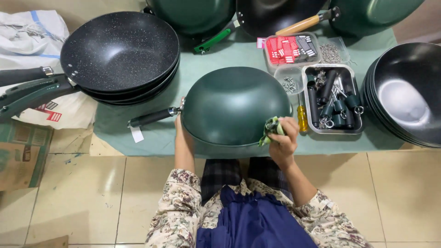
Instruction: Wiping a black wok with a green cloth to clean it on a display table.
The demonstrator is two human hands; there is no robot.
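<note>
Nearest the viewer, the right hand [283,138] is closed around a bunched green cloth [271,129], which is pressed against the outer wall of a dark green wok [234,103] lying upside down between the two hands. The left hand [180,131] is laid against the rim on the other side, just below the root of the black handle [151,117]; whether its fingers are curled under the rim cannot be told, since they are hidden by the wok. Held so, the wok seems to be steadied from one side while its back is rubbed from the other. A white tag [137,134] is seen hanging from the handle's end, left of the left hand. Just right of the right hand, a yellow-handled screwdriver [302,117] is laid on the green-covered surface [138,133], and beside it a metal tray [331,99] of black handles and fittings is kept within reach. Beyond the hands, clear boxes of red and black parts [292,48] and screws are set. Farther left a stack of speckled black woks [120,53] is piled, farther right a stack of handleless pans [406,94], and more woks are lined along the far edge.
</note>
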